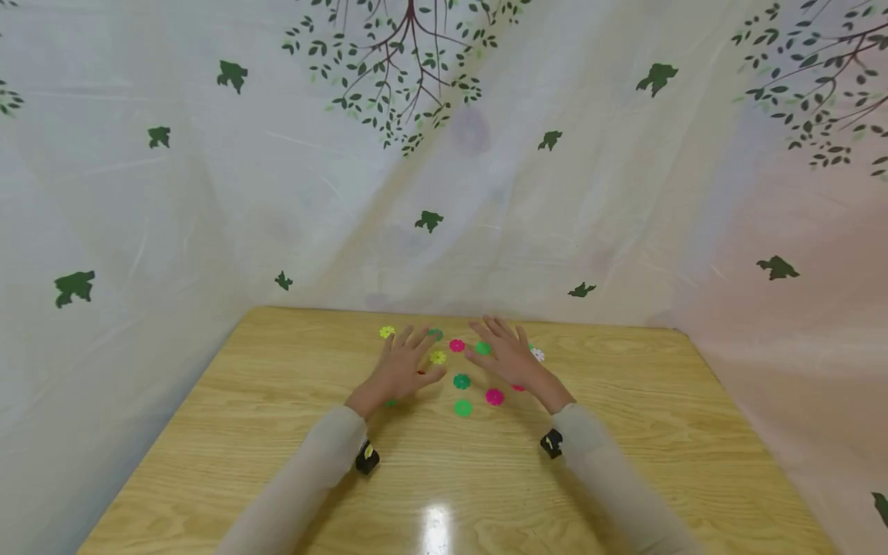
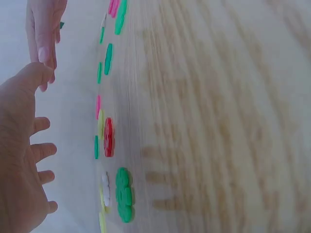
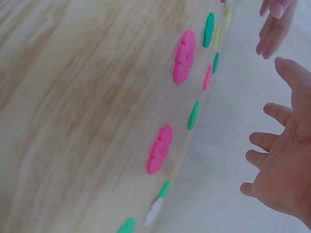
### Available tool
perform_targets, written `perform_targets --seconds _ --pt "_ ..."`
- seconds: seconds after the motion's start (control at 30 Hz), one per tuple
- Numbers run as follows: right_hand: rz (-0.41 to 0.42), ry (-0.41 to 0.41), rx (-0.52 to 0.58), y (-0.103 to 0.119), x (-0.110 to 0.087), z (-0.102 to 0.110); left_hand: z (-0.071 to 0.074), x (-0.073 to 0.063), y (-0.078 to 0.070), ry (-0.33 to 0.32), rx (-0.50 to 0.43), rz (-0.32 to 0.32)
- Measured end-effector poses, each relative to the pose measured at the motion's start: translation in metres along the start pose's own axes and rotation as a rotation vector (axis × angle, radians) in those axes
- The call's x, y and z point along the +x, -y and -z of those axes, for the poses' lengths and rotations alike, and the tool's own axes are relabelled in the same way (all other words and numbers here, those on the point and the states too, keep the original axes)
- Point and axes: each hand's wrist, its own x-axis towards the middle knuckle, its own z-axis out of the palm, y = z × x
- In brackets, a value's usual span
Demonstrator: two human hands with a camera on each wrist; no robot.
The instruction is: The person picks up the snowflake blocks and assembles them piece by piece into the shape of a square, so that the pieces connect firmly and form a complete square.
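Observation:
Small flower-shaped plastic discs lie flat and scattered across the far middle of the table. My left hand [image 1: 402,368] hovers over the left part of them, fingers spread, holding nothing. Above the right part is my right hand [image 1: 512,356], also spread and holding nothing. Between the hands lie a pink disc [image 1: 456,345], a yellow disc [image 1: 438,358], a dark green disc [image 1: 461,381] and a light green disc [image 1: 462,408]. A red disc [image 2: 109,137] and a green disc [image 2: 124,195] show in the left wrist view. The hands partly cover some discs.
The wooden table [image 1: 277,432] reaches back to a pale curtain [image 1: 333,200] printed with branches and birds. Another yellow disc [image 1: 387,332] lies near the back edge, and a white disc [image 1: 538,354] lies beside the right hand. Each wrist bears a small black camera [image 1: 368,458].

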Motion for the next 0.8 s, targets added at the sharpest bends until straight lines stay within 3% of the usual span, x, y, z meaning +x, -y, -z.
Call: perform_targets --seconds 0.23,0.4,0.67,0.8 --pt "0.100 0.039 -0.017 0.003 -0.009 0.007 -0.002 -0.010 -0.016 0.012 -0.103 -0.137" --pt "0.162 0.086 -0.049 -0.002 -0.021 0.005 -0.008 -0.014 -0.027 0.042 -0.117 -0.209" --pt "0.255 0.120 -0.072 -0.012 -0.046 0.002 -0.018 -0.017 -0.037 0.071 -0.061 -0.237" --pt "0.291 0.100 -0.098 -0.017 -0.053 -0.001 -0.018 -0.018 -0.042 0.090 -0.039 -0.254"
